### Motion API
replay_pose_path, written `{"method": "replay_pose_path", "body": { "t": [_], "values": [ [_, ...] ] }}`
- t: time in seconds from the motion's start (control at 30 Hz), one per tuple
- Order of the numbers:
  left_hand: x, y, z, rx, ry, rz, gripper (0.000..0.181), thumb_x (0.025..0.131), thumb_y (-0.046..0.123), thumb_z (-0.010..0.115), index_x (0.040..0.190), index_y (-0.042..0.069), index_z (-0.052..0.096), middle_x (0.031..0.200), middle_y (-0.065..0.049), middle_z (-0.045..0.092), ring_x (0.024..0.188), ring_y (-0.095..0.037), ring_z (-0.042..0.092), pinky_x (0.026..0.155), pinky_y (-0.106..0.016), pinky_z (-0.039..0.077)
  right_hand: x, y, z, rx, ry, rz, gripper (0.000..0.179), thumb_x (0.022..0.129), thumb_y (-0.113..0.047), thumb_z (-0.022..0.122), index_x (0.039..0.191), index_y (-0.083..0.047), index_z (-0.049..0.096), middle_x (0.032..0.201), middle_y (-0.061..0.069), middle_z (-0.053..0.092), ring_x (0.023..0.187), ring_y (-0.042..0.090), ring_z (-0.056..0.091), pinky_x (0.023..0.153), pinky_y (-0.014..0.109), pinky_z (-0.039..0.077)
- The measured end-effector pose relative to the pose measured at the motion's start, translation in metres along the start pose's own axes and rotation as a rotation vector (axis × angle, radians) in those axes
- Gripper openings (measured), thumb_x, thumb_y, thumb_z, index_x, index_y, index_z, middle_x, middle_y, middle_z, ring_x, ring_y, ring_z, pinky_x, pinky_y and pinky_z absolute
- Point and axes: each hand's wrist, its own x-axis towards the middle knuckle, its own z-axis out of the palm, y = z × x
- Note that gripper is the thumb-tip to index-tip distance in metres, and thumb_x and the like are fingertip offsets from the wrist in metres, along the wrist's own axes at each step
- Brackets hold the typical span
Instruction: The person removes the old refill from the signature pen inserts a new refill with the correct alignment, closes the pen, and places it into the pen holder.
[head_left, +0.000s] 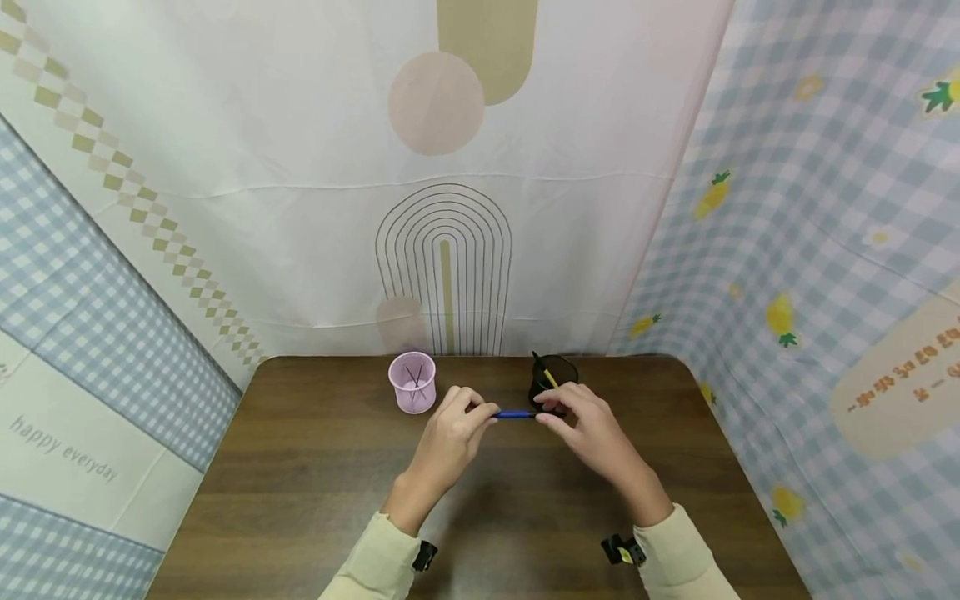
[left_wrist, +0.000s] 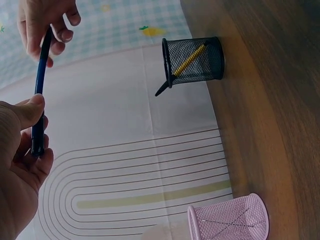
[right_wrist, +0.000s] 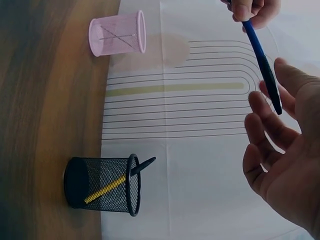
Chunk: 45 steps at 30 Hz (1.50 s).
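Over the brown wood-grain surface [head_left: 315, 521], slim blue pen with dark end [head_left: 515, 414] held level between 2 hands. Left hand [head_left: 453, 425] pinches 1 end; right hand [head_left: 592, 425] sits loosely around the dark end, thumb and fingertips apart, contact unclear. Near the surface's back edge, 2 upright round cups: pink mesh cup [head_left: 412, 402] on the left, thin crossed dark lines inside, and black mesh cup [right_wrist: 107, 170] on the right, just beyond the right hand, with yellow-and-black pen [right_wrist: 106, 189] leaning in it. Back wall: white cloth [head_left: 300, 250] with line-drawn arches. Left side: blue-and-white checked cloth [head_left: 112, 258], "happy everyday" on its pale band. Right side: rumpled checked cloth [head_left: 765, 233] with yellow pineapples. 2 cream sleeves [head_left: 675, 550].
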Motion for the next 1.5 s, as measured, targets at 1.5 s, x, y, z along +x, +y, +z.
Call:
{"method": "replay_pose_path", "body": {
  "t": [1.5],
  "values": [
    [0.0004, 0.002, -0.0007, -0.034, -0.043, -0.041, 0.009, 0.091, 0.009, 0.077, 0.1, 0.008, 0.077, 0.093, -0.002, 0.062, 0.09, -0.018, 0.057, 0.074, -0.026, 0.052, -0.004, -0.0038, 0.006, 0.03, 0.102, -0.067, 0.028, 0.081, 0.001, 0.084, 0.098, -0.018, 0.07, 0.097, -0.006, 0.063, 0.09, 0.009, 0.059, 0.071, 0.023, 0.05]
  ]
}}
